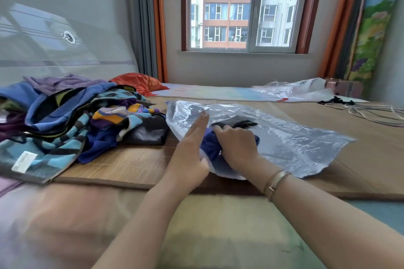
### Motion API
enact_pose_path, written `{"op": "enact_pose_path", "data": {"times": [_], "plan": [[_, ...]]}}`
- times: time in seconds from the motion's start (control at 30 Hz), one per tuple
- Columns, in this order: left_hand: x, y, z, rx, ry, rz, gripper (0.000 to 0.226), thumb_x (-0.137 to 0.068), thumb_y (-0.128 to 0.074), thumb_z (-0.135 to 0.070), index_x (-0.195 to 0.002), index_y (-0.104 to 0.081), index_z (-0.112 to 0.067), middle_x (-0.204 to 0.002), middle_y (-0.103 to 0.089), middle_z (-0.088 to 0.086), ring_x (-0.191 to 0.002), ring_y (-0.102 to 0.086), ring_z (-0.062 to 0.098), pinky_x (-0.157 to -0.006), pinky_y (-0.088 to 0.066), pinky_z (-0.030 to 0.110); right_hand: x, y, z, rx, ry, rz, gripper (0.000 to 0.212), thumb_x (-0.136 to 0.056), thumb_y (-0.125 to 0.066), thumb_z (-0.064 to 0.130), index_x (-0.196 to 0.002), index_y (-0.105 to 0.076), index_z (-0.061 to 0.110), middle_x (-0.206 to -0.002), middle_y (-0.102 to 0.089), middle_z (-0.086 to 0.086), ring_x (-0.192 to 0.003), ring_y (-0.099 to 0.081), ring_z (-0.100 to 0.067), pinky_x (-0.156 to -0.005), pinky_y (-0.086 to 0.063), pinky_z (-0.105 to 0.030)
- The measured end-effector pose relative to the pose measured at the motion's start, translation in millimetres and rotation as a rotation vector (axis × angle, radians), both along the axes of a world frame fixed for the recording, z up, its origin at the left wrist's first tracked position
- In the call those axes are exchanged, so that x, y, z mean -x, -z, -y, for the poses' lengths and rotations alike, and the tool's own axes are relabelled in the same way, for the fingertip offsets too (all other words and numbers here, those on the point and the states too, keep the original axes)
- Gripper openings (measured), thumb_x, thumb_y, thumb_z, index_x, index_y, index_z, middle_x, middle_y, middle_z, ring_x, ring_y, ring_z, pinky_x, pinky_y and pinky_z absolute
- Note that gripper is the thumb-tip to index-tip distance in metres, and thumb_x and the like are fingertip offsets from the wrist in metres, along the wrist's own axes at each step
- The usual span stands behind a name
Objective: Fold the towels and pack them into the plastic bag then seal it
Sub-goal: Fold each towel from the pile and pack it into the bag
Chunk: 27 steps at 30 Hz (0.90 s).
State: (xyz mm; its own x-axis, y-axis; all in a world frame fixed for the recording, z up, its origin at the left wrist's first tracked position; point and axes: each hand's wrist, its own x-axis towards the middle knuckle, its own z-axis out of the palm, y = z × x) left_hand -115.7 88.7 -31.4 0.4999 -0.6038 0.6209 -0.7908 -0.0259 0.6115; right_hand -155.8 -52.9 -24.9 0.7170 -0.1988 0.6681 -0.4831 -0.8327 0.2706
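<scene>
A blue towel (pixel 209 144) is gripped by the right hand (pixel 237 146) and pushed into the bag (pixel 284 137) at the mat's (pixel 131 159) near edge. The bag mouth is held by the left hand (pixel 192 148), fingers straight. A dark item (pixel 234 121) seems already packed. Many towels (pixel 72 116) at the left edge are judged unfolded; sealing is not yet done.
</scene>
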Motion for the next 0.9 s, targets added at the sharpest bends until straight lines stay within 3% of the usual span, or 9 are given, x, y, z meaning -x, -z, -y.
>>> {"op": "enact_pose_path", "data": {"times": [0.1, 0.17, 0.23, 0.27, 0.4, 0.5, 0.6, 0.77, 0.9], "plan": [[-3, -5, -7, 0.036, 0.013, 0.028, 0.095, -0.075, -0.051, 0.019, -0.150, -0.021, -0.033, -0.146, -0.013, -0.034, -0.140, -0.028, 0.000, -0.106, -0.040, 0.040, -38, -6, 5, 0.033, 0.072, -0.071, 0.040, -0.055, -0.087, 0.024, -0.091, -0.070, 0.021, -0.063, -0.062, 0.004, -0.051, -0.062, -0.016, -0.042, -0.031, -0.022], [-12, -3, -12, 0.049, -0.008, 0.029, 0.096, -0.075, -0.052, 0.018, -0.150, -0.022, -0.033, -0.147, -0.014, -0.033, -0.140, -0.023, -0.006, -0.106, -0.041, 0.036, -58, 6, 11, -0.136, -0.009, -0.209, 0.065, -0.075, -0.074, 0.024, -0.133, -0.048, 0.017, -0.110, -0.064, -0.007, -0.099, -0.064, -0.026, -0.074, -0.051, -0.036], [-22, 0, -17, 0.043, -0.029, 0.006, 0.096, -0.076, -0.054, 0.018, -0.150, -0.023, -0.034, -0.149, -0.017, -0.030, -0.138, -0.018, -0.013, -0.107, -0.039, 0.027, -74, 25, 15, -0.366, -0.128, -0.350, 0.080, -0.087, -0.061, 0.031, -0.150, -0.016, 0.012, -0.152, -0.031, -0.011, -0.139, -0.030, -0.028, -0.114, -0.026, -0.048], [-26, 2, -18, 0.055, -0.034, -0.013, 0.094, -0.076, -0.055, 0.018, -0.149, -0.025, -0.033, -0.151, -0.021, -0.026, -0.139, -0.021, -0.010, -0.108, -0.038, 0.023, -75, 31, 14, -0.432, -0.138, -0.384, 0.083, -0.088, -0.059, 0.038, -0.151, -0.011, 0.011, -0.156, -0.020, -0.009, -0.144, -0.019, -0.027, -0.118, -0.014, -0.049], [-35, 7, -18, 0.164, -0.070, -0.058, 0.081, -0.078, -0.062, 0.013, -0.146, -0.039, -0.026, -0.149, -0.038, -0.015, -0.135, -0.040, 0.004, -0.108, -0.041, 0.030, -63, 33, 14, -0.156, 0.002, -0.123, 0.078, -0.069, -0.074, 0.043, -0.132, -0.040, 0.013, -0.128, -0.042, -0.012, -0.113, -0.048, -0.035, -0.089, -0.039, -0.042], [-32, 7, -19, 0.144, -0.071, -0.027, 0.083, -0.076, -0.053, 0.019, -0.145, -0.041, -0.026, -0.149, -0.039, -0.016, -0.135, -0.035, -0.005, -0.105, -0.037, 0.013, -60, 33, 14, -0.315, -0.060, -0.251, 0.054, -0.088, -0.056, 0.029, -0.136, -0.032, 0.018, -0.126, -0.049, -0.010, -0.105, -0.058, -0.034, -0.070, -0.039, -0.035], [-27, 6, -19, 0.140, -0.049, -0.001, 0.086, -0.073, -0.046, 0.022, -0.144, -0.042, -0.026, -0.149, -0.037, -0.017, -0.135, -0.030, -0.011, -0.103, -0.030, 0.005, -80, 38, 11, -0.261, -0.105, -0.217, 0.035, -0.092, -0.052, 0.022, -0.126, -0.045, 0.015, -0.107, -0.061, -0.009, -0.092, -0.065, -0.033, -0.061, -0.040, -0.031], [-31, 4, -19, 0.175, 0.004, -0.039, 0.088, -0.072, -0.043, 0.023, -0.141, -0.043, -0.031, -0.147, -0.041, -0.017, -0.136, -0.030, -0.009, -0.108, -0.028, 0.010, -147, 39, 18, -0.389, -0.050, -0.246, 0.030, -0.096, -0.043, 0.017, -0.123, -0.056, 0.011, -0.123, -0.062, -0.010, -0.114, -0.058, -0.029, -0.086, -0.045, -0.035], [-43, 7, -24, 0.203, -0.007, -0.095, 0.088, -0.076, -0.045, 0.020, -0.139, -0.042, -0.041, -0.145, -0.041, -0.025, -0.134, -0.036, -0.005, -0.111, -0.037, 0.039, -161, 42, 36, -0.751, -0.042, -0.485, 0.064, -0.096, -0.038, 0.033, -0.153, -0.014, 0.014, -0.156, -0.024, -0.015, -0.143, -0.022, -0.033, -0.117, -0.017, -0.044]]}}
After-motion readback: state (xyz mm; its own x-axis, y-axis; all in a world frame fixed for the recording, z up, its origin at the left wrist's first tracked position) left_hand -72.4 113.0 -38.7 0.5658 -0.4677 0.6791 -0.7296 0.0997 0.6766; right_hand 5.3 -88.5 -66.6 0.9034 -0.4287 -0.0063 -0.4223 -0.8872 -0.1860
